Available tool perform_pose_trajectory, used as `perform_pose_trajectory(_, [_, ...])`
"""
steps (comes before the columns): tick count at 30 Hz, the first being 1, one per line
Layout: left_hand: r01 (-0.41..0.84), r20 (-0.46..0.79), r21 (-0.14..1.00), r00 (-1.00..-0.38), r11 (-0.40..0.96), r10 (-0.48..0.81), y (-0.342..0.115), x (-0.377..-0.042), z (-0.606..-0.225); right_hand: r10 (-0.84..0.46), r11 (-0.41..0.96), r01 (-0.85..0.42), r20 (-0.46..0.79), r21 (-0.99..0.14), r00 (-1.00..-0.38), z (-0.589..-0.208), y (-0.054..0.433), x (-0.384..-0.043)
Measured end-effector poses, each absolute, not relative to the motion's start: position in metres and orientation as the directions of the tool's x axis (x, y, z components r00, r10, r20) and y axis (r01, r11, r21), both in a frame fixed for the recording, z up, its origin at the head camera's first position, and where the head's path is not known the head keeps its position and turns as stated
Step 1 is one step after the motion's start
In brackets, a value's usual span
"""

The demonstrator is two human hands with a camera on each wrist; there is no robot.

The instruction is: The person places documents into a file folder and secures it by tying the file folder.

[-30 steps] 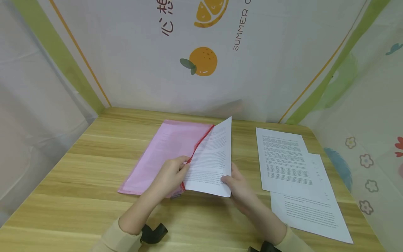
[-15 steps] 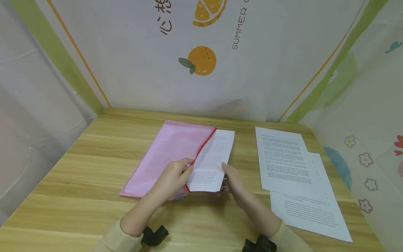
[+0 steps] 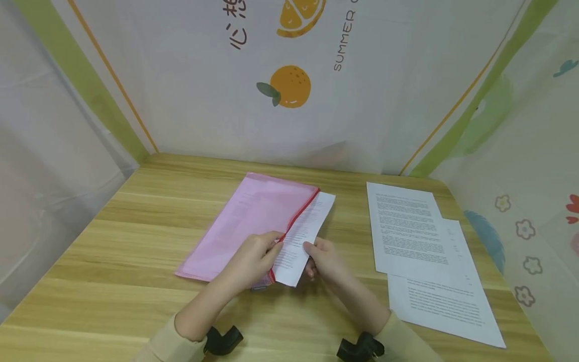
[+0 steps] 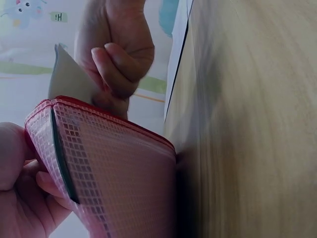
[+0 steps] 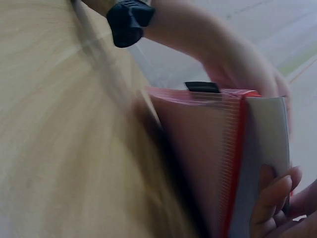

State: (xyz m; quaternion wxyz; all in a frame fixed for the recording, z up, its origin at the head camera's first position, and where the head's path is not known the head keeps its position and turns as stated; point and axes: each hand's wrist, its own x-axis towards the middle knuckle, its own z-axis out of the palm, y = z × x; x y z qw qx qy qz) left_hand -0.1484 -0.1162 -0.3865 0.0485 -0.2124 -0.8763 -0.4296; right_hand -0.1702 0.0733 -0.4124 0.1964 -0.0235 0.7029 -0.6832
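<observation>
A pink mesh document pouch (image 3: 253,206) with a red zipper edge is tilted up off the table at its mouth. Printed sheets of paper (image 3: 300,241) stick out of its right-hand opening, the rest of them inside. My left hand (image 3: 255,259) grips the pouch by the red edge, thumb on top. With my right hand (image 3: 326,259) I pinch the outer edge of the sheets, thumb above and fingers beneath. In the left wrist view the mesh underside of the pouch (image 4: 129,168) shows, with a dark tab on its side. The right wrist view shows the sheets (image 5: 267,134) between the pouch's lips.
Two more printed pages (image 3: 407,231) lie overlapping on the right of the wooden table (image 3: 113,251). A white curtain (image 3: 362,110) printed with oranges hangs along the back edge, and other curtains close off both sides. Black camera mounts (image 3: 362,347) sit on the wrists.
My right hand has moved left, and the sheets have slid deeper into the pouch, so a narrower strip shows. The pouch and left hand have shifted slightly right.
</observation>
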Motion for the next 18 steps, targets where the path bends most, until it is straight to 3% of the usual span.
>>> perform_pose_trajectory(11, [0.458,0.281,0.729,-0.878,0.509,0.387,-0.117,-0.146,-0.386,-0.422,0.067,0.187,-0.198,-0.98,-0.885,-0.426,0.055,-0.176])
perform_pose_trajectory(18, [0.473,0.306,0.74,-0.87,0.479,0.387,-0.118,-0.145,-0.385,-0.36,0.199,0.231,-0.29,-0.952,-0.887,-0.434,0.042,-0.178])
